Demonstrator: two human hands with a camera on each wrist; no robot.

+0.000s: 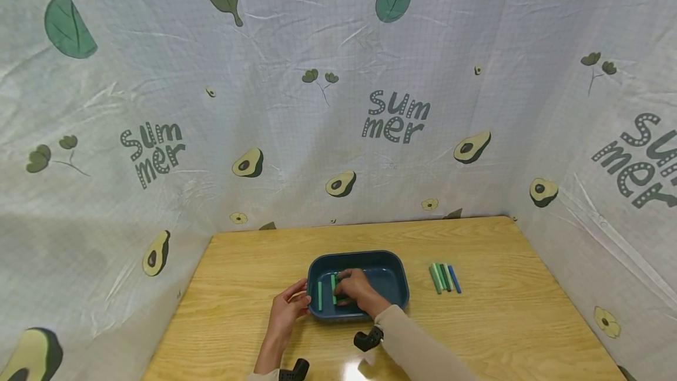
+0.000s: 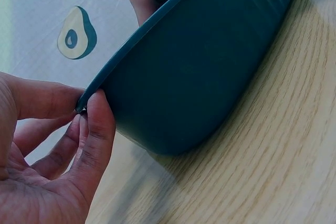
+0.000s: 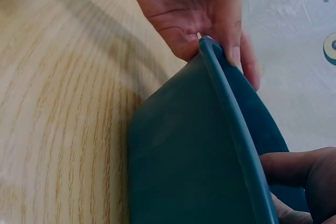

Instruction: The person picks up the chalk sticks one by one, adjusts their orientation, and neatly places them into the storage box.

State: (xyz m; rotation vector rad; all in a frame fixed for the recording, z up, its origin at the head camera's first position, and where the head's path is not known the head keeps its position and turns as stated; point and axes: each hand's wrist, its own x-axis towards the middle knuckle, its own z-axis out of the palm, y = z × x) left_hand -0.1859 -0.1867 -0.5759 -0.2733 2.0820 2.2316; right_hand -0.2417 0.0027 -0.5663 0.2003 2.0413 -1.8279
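A dark blue rectangular tub (image 1: 396, 304) with a raised rim stands on the wooden table. My left hand (image 1: 284, 313) pinches the tub's left rim between thumb and fingers, as the left wrist view (image 2: 58, 156) shows up close. Inside the tub, my right hand (image 1: 357, 290) reaches down with curled fingers at a slim green stick (image 1: 334, 284), which it pinches near the middle. Another green stick (image 1: 319, 296) lies to its left on the tub floor, roughly parallel. The tub's wall (image 3: 178, 145) hides the sticks from the right wrist view.
Right of the tub, several sticks (image 1: 441, 278) in light and dark green lie side by side on the table (image 1: 238, 269), with a blue stick (image 1: 455, 279) at their right end. A white printed sheet (image 1: 285, 134) hangs behind and at both sides.
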